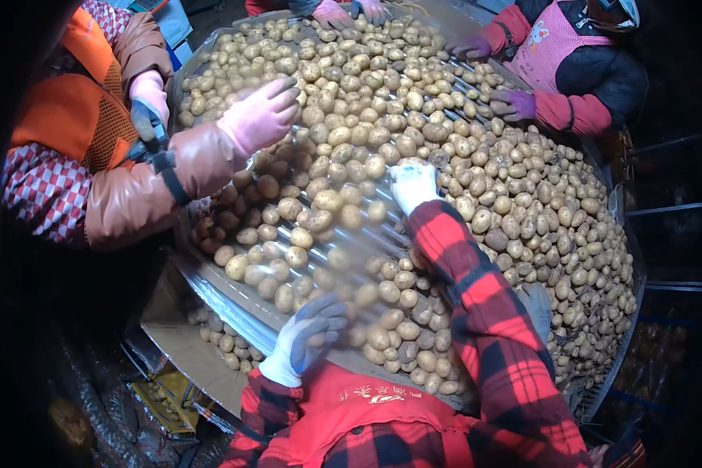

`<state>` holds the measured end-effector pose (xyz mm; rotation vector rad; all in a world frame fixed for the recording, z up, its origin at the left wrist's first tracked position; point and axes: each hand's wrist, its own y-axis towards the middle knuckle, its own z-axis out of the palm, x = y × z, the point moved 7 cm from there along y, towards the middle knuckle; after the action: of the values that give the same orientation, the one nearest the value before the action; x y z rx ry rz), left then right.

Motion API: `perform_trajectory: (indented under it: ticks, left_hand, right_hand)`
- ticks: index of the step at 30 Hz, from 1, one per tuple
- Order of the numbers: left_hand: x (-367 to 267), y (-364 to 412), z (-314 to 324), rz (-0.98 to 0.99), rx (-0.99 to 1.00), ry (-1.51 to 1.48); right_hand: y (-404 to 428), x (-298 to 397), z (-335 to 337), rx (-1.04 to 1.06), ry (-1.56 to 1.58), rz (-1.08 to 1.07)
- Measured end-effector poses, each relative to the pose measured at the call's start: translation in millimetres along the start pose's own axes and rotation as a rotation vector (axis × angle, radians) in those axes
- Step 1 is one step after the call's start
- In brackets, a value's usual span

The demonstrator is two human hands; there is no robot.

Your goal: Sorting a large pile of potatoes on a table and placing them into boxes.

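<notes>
My left hand (307,334), in a white work glove with grey-coated fingers, hovers by the front edge of a potato-covered sorting table (251,307). Its fingers are bent; a brownish patch shows by the thumb, and I cannot tell whether it is a potato. My right hand (413,184), in a white glove, reaches into the heap of potatoes (503,205) at mid-table. The fingers of that hand are hidden, so its grip does not show. Between my hands, loose potatoes (327,200) lie over metal rollers (380,234). A blurry smear covers part of this area.
At left, a co-worker's pink-gloved hand (263,117) reaches over the table. Purple-gloved hands (512,105) work at upper right, pink-gloved hands (333,13) at the far edge. A grey-gloved hand (537,307) is beside my right sleeve. Below left stands a cardboard box (181,339) holding potatoes.
</notes>
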<state>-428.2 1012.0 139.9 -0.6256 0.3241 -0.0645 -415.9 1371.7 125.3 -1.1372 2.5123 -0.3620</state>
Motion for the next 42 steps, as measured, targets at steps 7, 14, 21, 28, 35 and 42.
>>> perform_trajectory:
  ticks: [7,14,21,28,35,42]
  left_hand:
    - [3.1,31.5,12.1,0.004,0.234,-0.163]
    - [1.5,31.2,-2.2,-0.143,0.168,-0.225]
    - [-25.9,12.6,5.5,-0.076,0.031,-0.484]
    - [5.5,14.6,-12.8,-0.106,0.126,0.021]
    - [27.1,5.1,23.1,-0.236,0.169,-0.056]
    - [31.0,4.5,32.1,-0.264,0.189,-0.037]
  right_hand:
    - [-159.4,74.5,-3.1,-0.283,0.903,-0.462]
    - [-194.2,79.6,37.4,-0.047,0.387,-0.043]
    - [-202.9,138.2,7.5,-0.167,0.734,-0.467]
    - [-193.2,32.0,37.5,-0.287,0.027,-0.385]
    - [-188.3,48.6,29.1,-0.022,-0.166,-0.559]
    - [-171.8,20.0,25.1,-0.289,0.296,-0.352]
